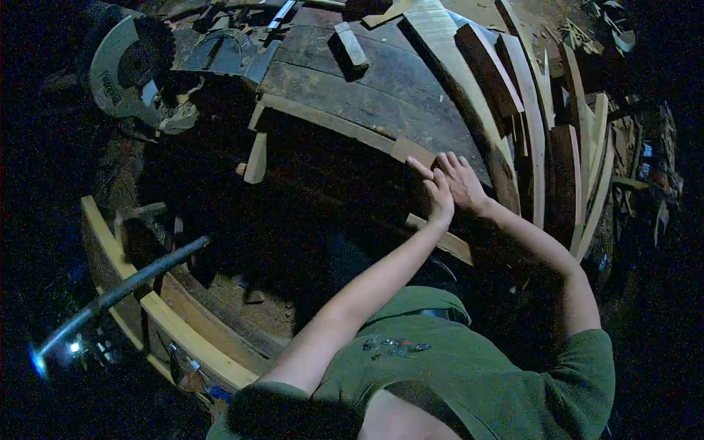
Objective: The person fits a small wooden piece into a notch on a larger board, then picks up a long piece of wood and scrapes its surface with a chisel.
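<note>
At ten o'clock, a power saw (117, 99) with a pale round guard sits in shadow. At twelve, a small pale wooden block (351, 46) lies on the dark planked counter (396, 95). Between one and two, long boards (528, 110) fan out side by side; nearer three, jumbled wood scraps (660, 139) lie in dimness. Towards eight, a long round bar (121, 292) slants across a pale beam (198, 341), near a small bright light (75, 347).
</note>
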A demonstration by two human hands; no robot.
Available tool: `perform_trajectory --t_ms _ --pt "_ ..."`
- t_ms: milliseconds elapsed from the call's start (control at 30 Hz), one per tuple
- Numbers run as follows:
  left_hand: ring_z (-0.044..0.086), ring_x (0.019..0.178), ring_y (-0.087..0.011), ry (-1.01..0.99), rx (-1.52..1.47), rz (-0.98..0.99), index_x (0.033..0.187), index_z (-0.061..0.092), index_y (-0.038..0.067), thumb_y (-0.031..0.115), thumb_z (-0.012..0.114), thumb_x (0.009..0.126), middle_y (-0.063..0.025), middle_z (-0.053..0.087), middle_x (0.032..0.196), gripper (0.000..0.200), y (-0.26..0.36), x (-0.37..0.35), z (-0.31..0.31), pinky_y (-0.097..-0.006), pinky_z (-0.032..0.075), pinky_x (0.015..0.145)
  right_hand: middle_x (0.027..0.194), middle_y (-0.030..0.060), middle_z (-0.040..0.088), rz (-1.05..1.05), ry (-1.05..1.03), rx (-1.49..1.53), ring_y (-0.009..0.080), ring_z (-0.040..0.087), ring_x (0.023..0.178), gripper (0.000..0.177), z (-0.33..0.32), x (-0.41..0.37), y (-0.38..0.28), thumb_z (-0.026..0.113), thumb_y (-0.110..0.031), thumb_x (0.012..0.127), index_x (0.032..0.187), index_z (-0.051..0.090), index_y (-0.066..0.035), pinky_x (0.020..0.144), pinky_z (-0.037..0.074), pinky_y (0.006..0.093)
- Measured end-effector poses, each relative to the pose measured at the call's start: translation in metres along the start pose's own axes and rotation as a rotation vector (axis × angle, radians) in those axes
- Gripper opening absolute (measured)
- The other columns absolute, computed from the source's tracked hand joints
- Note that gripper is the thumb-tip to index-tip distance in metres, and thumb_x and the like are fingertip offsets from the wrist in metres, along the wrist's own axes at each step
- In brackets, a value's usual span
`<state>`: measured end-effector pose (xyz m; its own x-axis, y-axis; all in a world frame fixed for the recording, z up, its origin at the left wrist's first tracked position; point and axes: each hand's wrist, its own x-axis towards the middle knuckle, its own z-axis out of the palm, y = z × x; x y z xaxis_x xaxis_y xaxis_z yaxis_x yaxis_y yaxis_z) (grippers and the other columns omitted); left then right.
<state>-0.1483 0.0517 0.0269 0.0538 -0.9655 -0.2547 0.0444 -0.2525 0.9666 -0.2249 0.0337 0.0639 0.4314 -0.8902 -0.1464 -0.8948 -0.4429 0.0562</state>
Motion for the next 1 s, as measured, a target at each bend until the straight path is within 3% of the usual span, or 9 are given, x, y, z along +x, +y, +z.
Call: perform_trajectory --t_ms 133,167,200,267,400,600,800,867,1000 --pt "0.036 0.115 -0.0239 0.044 -0.12 -0.031 0.135 -0.011 0.005 0.029 0.03 0.093 -0.0193 0.034 0.127 0.063 0.003 0.009 -0.009 -0.0333 0.03 0.095 0.106 0.0112 0.045 -0.017 -0.054 0.088 0.0245 0.041 0.101 0.031 -0.003 0.016 0.0 0.05 -0.023 0.072 0.1 0.052 -0.01 0.073 0.035 0.0315" --pt "0.036 0.115 -0.0239 0.057 -0.161 -0.181 0.135 -0.004 0.002 0.03 0.032 0.093 -0.0195 0.034 0.128 0.062 0.001 0.024 -0.018 -0.0336 0.03 0.095 0.107 0.0114 0.045 -0.043 0.135 0.102 0.0244 0.041 0.102 0.028 -0.001 0.029 -0.004 0.049 -0.023 0.073 0.097 0.052 -0.011 0.073 0.036 0.0315" --pt "0.036 0.116 -0.0238 0.071 -0.203 -0.33 0.135 0.003 -0.001 0.031 0.034 0.093 -0.0197 0.033 0.128 0.061 -0.002 0.04 -0.027 -0.034 0.031 0.095 0.108 0.0109 0.045 -0.041 0.057 0.099 0.024 0.042 0.102 0.026 -0.002 0.053 -0.009 0.049 -0.023 0.073 0.096 0.052 -0.011 0.073 0.037 0.0312" --pt "0.03 0.122 -0.0292 0.121 -0.212 -0.128 0.134 0.003 -0.001 0.036 0.028 0.093 -0.0219 0.021 0.136 0.06 0.012 0.078 -0.054 -0.0355 0.027 0.098 0.111 0.0094 0.045 -0.075 0.162 0.11 0.0228 0.042 0.102 0.027 -0.004 0.1 -0.019 0.048 -0.025 0.074 0.097 0.053 -0.013 0.073 0.037 0.0309" --pt "0.038 0.116 -0.0265 0.34 -0.182 -0.366 0.128 0.019 -0.004 0.049 0.034 0.087 -0.0167 0.032 0.131 0.069 0.065 0.165 -0.12 -0.036 0.034 0.094 0.115 0.0072 0.045 -0.147 0.282 0.119 0.0231 0.042 0.103 0.027 -0.005 0.218 -0.049 0.047 -0.026 0.077 0.101 0.053 -0.016 0.073 0.039 0.0336" --pt "0.038 0.117 -0.0274 0.333 -0.071 -0.272 0.128 0.022 -0.004 0.042 0.036 0.087 -0.018 0.034 0.13 0.064 0.086 0.242 -0.182 -0.0374 0.035 0.093 0.108 0.0079 0.043 -0.093 0.348 0.269 0.0228 0.042 0.099 0.029 -0.019 0.308 -0.076 0.048 -0.027 0.076 0.102 0.05 -0.013 0.073 0.037 0.0345" --pt "0.036 0.119 -0.0258 0.317 -0.058 -0.441 0.132 0.017 0.001 0.049 0.033 0.087 -0.0141 0.03 0.135 0.069 0.086 0.196 -0.153 -0.0385 0.033 0.095 0.129 0.0046 0.036 -0.084 0.253 0.122 0.0238 0.035 0.112 0.031 -0.003 0.26 -0.069 0.045 -0.03 0.08 0.109 0.051 -0.021 0.08 0.035 0.0374" --pt "0.031 0.123 -0.0265 0.291 -0.04 -0.442 0.133 0.015 0.001 0.057 0.035 0.083 -0.0142 0.026 0.137 0.077 0.07 0.156 -0.122 -0.0379 0.028 0.098 0.128 0.0057 0.038 -0.119 0.369 0.102 0.0234 0.035 0.112 0.036 0.022 0.21 -0.051 0.047 -0.028 0.077 0.111 0.05 -0.02 0.081 0.035 0.0368" --pt "0.036 0.118 -0.0262 0.093 -0.092 -0.396 0.128 0.023 -0.007 0.045 0.035 0.089 -0.02 0.032 0.132 0.067 0.032 0.067 -0.052 -0.0358 0.032 0.095 0.124 0.0101 0.04 -0.053 0.105 0.173 0.0239 0.038 0.109 0.033 0.015 0.084 -0.014 0.047 -0.025 0.076 0.106 0.054 -0.013 0.078 0.036 0.0331"
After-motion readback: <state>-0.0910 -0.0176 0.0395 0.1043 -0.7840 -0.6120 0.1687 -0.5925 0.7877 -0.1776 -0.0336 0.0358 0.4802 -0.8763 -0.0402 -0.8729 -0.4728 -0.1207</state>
